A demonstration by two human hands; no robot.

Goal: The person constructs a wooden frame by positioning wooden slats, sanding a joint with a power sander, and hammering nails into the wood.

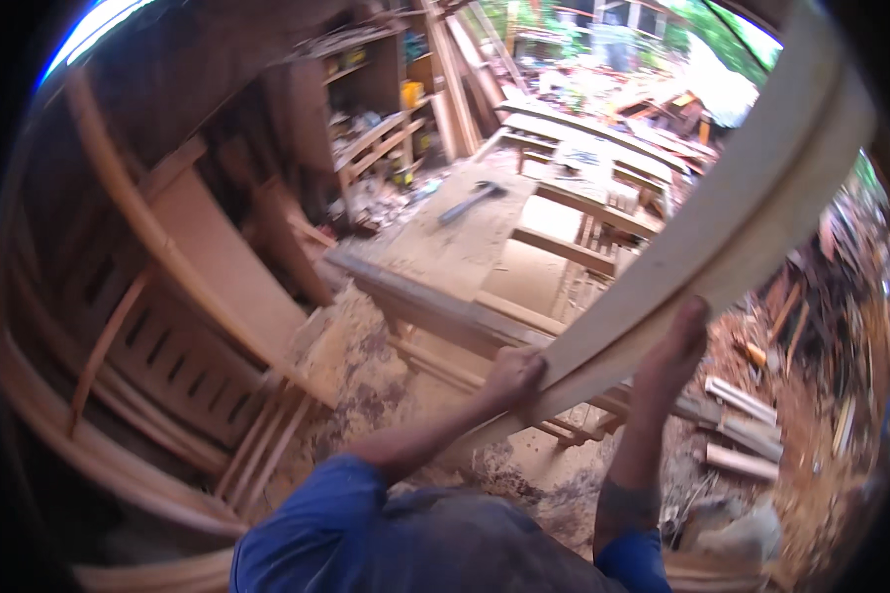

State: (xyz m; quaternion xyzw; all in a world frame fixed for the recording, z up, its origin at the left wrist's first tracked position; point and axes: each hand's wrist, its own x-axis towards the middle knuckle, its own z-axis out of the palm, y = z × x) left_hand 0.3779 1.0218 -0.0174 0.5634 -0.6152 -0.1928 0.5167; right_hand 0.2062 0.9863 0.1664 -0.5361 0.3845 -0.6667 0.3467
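Note:
A long, pale, curved wooden board (722,188) with a lengthwise ridge rises diagonally to the upper right. My left hand (514,376) is closed on its lower part. My right hand (674,351), farther right, grips the board's edge, its fingers partly hidden. Beyond the board stands a wooden workbench (420,267) with a partly open slatted top, dusted with sawdust. A hammer (465,203) lies on its plywood panel.
Furniture frames and slotted panels (148,346) lean at the left. Shelves (376,138) with small items stand behind. Scrap wood (801,306) is heaped at the right, with short offcuts (742,395) on the sawdust-covered floor (356,395). An outdoor debris pile (643,89) lies beyond.

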